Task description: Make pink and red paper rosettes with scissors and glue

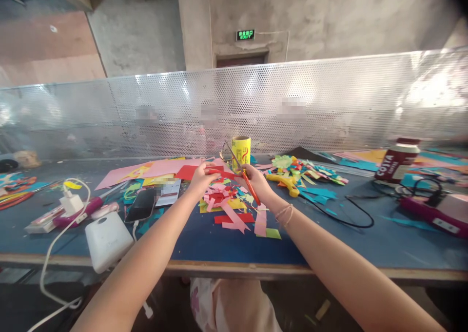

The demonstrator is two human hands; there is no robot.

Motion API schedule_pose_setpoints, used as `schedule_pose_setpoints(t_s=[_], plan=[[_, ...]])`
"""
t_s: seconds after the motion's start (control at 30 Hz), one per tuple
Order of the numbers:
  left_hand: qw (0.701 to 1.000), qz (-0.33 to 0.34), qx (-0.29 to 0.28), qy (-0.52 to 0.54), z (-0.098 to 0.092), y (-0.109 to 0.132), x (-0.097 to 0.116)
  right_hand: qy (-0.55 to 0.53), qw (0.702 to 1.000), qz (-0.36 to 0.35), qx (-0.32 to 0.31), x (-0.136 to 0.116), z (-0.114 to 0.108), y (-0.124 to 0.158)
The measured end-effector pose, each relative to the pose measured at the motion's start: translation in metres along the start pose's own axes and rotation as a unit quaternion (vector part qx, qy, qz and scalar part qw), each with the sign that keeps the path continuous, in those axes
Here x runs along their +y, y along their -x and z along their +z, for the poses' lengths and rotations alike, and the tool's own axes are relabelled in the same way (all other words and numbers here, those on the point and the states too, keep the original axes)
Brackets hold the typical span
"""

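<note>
My left hand is closed on a piece of red paper, pinched between thumb and fingers. In my right hand is a pair of scissors with orange-red handles. Their metal blades point up and away to the left, beside the yellow cylinder. The paper's right end reaches close to my right fingers; whether they touch it I cannot tell. Below both hands lies a heap of pink, red and yellow paper scraps.
A yellow printed cylinder stands behind my hands. Rightward are a yellow glue gun, a dark cable and a brown-capped bottle. A phone, white box and white cable lie left. A perforated metal screen borders the back.
</note>
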State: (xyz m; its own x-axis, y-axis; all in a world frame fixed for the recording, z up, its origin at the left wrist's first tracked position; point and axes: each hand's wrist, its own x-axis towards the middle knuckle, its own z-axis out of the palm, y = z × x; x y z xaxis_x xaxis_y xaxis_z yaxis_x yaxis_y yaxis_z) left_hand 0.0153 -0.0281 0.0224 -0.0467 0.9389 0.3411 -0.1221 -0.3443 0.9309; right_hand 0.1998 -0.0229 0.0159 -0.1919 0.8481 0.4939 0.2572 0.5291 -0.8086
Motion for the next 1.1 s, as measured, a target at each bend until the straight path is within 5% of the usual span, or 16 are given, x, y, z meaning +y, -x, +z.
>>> schedule_pose_setpoints(t_s=[0.27,0.43,0.8,1.1], plan=[[0.999,-0.017,-0.002,0.042,0.011,0.007,-0.001,-0.155,0.979,0.124,-0.034,-0.007,0.017,0.008],[1.000,-0.023,-0.017,0.004,0.016,0.010,-0.007,-0.226,0.966,0.119,-0.029,-0.012,0.024,0.011],[0.987,0.074,0.130,0.057,0.001,-0.002,0.007,-0.053,0.988,0.060,-0.130,-0.026,0.015,0.020],[0.982,0.125,0.138,-0.007,0.003,0.001,0.007,-0.023,0.985,0.037,-0.169,-0.024,0.016,0.021]])
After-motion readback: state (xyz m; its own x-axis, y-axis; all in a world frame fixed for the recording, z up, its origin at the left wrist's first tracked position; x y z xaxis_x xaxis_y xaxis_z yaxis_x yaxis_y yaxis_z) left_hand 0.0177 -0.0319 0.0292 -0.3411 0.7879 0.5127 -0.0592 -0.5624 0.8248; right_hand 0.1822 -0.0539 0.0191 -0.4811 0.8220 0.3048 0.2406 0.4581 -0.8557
